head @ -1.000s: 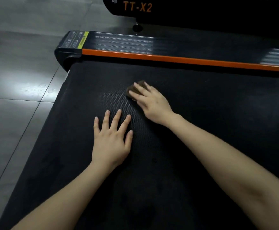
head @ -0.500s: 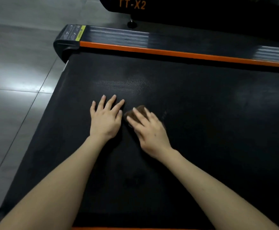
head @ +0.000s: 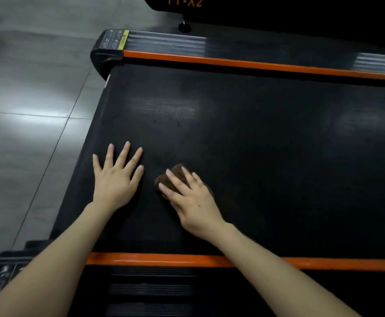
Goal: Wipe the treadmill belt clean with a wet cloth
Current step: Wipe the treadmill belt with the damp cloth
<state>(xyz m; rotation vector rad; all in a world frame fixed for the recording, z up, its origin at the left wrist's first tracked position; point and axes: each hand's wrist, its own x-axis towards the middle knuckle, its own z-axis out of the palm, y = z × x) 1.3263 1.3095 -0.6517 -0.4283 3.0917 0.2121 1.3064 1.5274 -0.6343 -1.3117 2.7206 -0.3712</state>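
**Cloth pulled back toward the near rail**

The right hand [head: 193, 197] has drawn the brown cloth [head: 178, 170] across the treadmill belt [head: 267, 156]. 1 second ago the cloth was close to the far orange rail [head: 232, 62]; now it lies nearer to the near orange rail [head: 155, 259]. The fingers lie straight and a little spread over the cloth and press it flat on the belt. The left hand [head: 116, 177] rests flat just beside it, with its fingers spread wide. A dull shiny patch [head: 171, 109] shows where the cloth was. I judge that 1 stroke is nearly complete, and most of the belt to the right is not yet wiped.
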